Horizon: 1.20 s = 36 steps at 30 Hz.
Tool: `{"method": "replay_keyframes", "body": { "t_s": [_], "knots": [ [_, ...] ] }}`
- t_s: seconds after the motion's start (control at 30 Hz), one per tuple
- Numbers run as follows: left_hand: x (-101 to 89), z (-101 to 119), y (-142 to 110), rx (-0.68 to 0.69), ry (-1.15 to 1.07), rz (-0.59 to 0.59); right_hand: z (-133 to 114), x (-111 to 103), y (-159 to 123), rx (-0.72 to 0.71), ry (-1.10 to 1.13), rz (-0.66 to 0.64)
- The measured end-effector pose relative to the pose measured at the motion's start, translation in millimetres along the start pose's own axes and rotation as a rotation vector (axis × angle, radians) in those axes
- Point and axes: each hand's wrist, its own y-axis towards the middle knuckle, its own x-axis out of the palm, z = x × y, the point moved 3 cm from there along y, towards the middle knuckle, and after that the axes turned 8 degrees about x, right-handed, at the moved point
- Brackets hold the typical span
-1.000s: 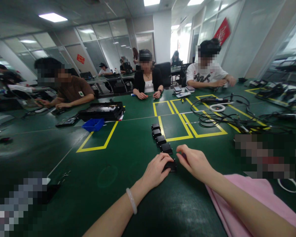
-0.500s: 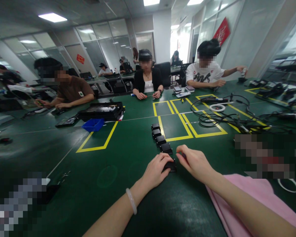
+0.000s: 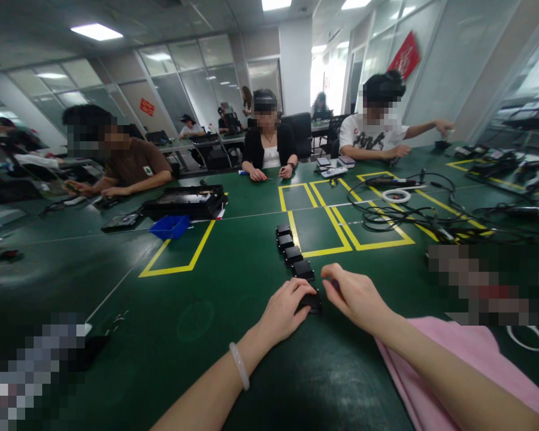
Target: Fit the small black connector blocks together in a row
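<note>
Blue open bin (image 3: pixel 169 227) well apart, far left. Left hand (image 3: pixel 284 306): thumb and fingers curled over black block (image 3: pixel 312 303), which lies at its right; long axis hidden. Four similar blocks (image 3: pixel 293 255) lead away beyond. Right hand (image 3: pixel 358 296) just beside, apart, half-curled; contents unclear, nothing intervening. Pink cloth (image 3: pixel 458 336) rightmost.

No txt legible w/ certainty. Red banner (image 3: pixel 405 57), upper R: pale script-like strokes, illeg. Small red sign (image 3: pixel 147 106), bkgd L: yellowish marks, too sm./blurred to read. White T-shirt (image 3: pixel 388 135), far R: dark graphic (image 3: pixel 368 142) on chest, any lettering unreadable. Brown shirt (image 3: pixel 137 157), far L: white badge (image 3: pixel 148 170) w/ green centre, detail unresolved. Black blocks (image 3: pixel 293 255): markings, if any, too sm. to tell.
</note>
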Motion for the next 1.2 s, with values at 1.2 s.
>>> {"method": "replay_keyframes", "body": {
  "t_s": [1.2],
  "knots": [
    [-1.1,0.8,0.3,0.004,0.004,-0.003,1.2,-1.8,1.4,0.032,0.033,-0.008]
  ]
}}
